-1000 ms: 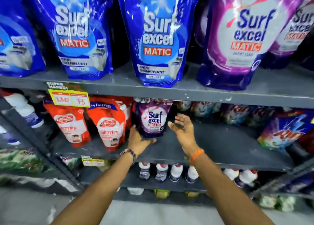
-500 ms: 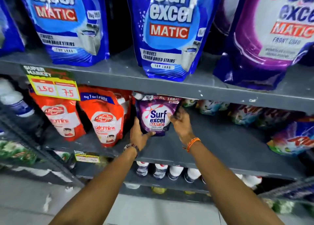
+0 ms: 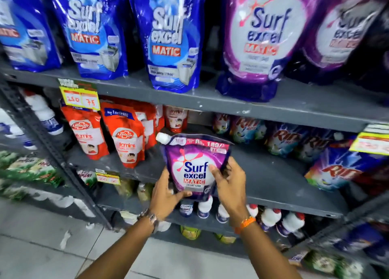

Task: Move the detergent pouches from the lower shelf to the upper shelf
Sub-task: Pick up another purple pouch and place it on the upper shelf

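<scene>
A small purple Surf Excel pouch (image 3: 194, 162) with a white cap is held upright in front of the lower shelf (image 3: 273, 173), off its surface. My left hand (image 3: 165, 196) grips its lower left corner from below. My right hand (image 3: 230, 184) holds its right side, thumb across the front. The upper shelf (image 3: 210, 98) above carries large blue Surf Excel pouches (image 3: 170, 38) and large purple Surf Excel pouches (image 3: 261, 40) standing in a row.
Red Lifebuoy pouches (image 3: 126, 135) stand at the left of the lower shelf, Rin pouches (image 3: 336, 167) at the right. Yellow price tags (image 3: 80, 98) hang on the upper shelf's edge. White bottles (image 3: 271, 217) line the shelf below. Grey floor tiles lie at bottom left.
Both hands closed on the small purple pouch at the back of the lower shelf and pulled it forward and up, off the shelf. The view tilted upward.
</scene>
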A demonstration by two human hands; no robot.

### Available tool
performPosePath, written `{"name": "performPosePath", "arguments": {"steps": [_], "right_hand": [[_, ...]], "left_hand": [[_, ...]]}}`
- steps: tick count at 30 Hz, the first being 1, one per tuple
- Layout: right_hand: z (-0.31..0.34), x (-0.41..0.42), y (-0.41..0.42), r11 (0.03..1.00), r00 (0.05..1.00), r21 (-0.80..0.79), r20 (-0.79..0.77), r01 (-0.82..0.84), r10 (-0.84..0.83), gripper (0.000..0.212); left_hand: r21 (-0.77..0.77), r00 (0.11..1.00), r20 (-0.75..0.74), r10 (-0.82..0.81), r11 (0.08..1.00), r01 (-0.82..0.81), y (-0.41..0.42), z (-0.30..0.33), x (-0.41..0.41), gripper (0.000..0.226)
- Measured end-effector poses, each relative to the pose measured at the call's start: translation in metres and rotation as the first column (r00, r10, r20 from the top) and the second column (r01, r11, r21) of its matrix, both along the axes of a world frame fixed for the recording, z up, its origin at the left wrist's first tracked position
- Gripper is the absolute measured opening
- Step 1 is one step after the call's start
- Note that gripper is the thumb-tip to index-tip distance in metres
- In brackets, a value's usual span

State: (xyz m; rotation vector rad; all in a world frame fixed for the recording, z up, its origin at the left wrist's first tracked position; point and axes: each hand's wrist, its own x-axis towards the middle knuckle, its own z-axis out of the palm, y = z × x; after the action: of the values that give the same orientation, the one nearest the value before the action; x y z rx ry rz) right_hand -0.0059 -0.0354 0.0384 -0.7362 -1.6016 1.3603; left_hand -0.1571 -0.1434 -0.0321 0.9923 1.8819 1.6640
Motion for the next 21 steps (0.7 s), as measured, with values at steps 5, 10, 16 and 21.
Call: {"name": "performPosePath", "arguments": {"steps": [5,10,16,21], "right_hand": [[0.064,0.084,-0.013,0.991,0.996,0.13,-0.093,0.016,-0.003,0.019],[0.146,0.149,0.003,0.946,0.988,0.307,-0.144,0.104,-0.062,0.028],[0.236,0.189,0.058,0.911,0.961,0.361,-0.252,0.2,-0.111,0.024],[0.284,0.204,0.117,0.876,0.948,0.385,-0.24,0.289,-0.207,0.015]], "left_hand": [[0.139,0.998,-0.037,-0.042,0.989,0.046,-0.011,0.058,0.076,0.093],[0.278,0.987,-0.098,-0.127,0.949,0.15,0.014,0.127,0.131,0.094],[0.334,0.956,-0.245,-0.161,0.912,0.239,0.074,0.228,0.167,0.093],[0.242,0.918,-0.379,-0.119,0.945,0.222,0.136,0.295,0.188,0.105]]}}
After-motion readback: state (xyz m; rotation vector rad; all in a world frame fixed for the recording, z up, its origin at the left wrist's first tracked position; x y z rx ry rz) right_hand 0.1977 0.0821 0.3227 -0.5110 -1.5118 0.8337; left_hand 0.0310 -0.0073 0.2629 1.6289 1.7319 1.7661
